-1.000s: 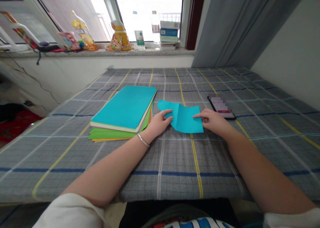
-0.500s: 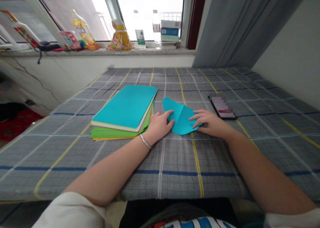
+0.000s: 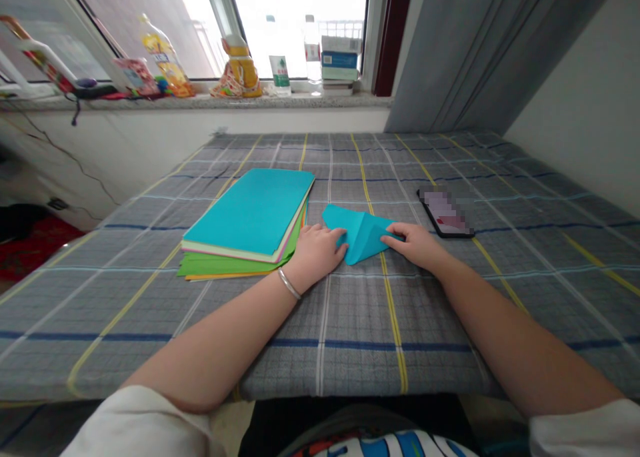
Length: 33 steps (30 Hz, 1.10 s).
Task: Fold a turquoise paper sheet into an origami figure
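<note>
A sheet of blue paper point(image 3: 359, 230) with a crease down its middle lies on the checked cloth between my hands, its right part folded into a point. My left hand point(image 3: 320, 250), a silver bangle at the wrist, grips the paper's left edge with thumb and forefinger. At the right corner, my right hand point(image 3: 407, 240) pinches the paper between thumb and fingers. Just left of my left hand rests a stack of coloured paper point(image 3: 250, 210), blue on top with green and orange sheets below.
A phone point(image 3: 445, 213) lies on the cloth point(image 3: 280, 363) beyond my right hand. Behind the table, the windowsill point(image 3: 300, 102) carries bottles, a green-and-white tube point(image 3: 280, 74) and stacked boxes point(image 3: 340, 60). A grey curtain point(image 3: 450, 50) hangs at the right.
The paper's right part has been folded over, and its lower rounded edge now shows as a straighter slant. My right hand has closed from spread fingers into a pinch; my left stays almost in place.
</note>
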Each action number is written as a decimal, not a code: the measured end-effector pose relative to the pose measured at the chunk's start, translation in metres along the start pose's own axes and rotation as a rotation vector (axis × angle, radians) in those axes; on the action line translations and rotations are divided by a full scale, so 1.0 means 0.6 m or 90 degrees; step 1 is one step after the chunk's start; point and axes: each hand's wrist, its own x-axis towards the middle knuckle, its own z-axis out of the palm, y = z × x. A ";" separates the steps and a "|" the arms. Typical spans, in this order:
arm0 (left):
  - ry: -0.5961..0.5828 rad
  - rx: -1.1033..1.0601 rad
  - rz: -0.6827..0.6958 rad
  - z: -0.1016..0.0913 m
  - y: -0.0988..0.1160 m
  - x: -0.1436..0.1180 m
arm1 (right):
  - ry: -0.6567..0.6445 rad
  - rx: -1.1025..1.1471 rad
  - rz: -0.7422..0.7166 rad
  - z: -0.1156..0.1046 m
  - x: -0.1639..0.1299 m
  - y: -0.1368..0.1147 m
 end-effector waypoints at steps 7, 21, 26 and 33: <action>-0.049 -0.067 0.166 0.014 -0.021 0.001 | 0.059 0.017 -0.001 0.013 0.008 -0.009; -0.175 -0.041 0.151 0.009 -0.021 0.001 | 0.060 -0.076 0.068 0.036 0.034 -0.001; -0.204 -0.045 0.153 0.003 -0.021 -0.002 | 0.069 -0.110 0.078 0.036 0.033 -0.006; -0.206 -0.017 0.157 0.006 -0.020 -0.002 | 0.082 -0.191 0.087 0.043 0.034 -0.013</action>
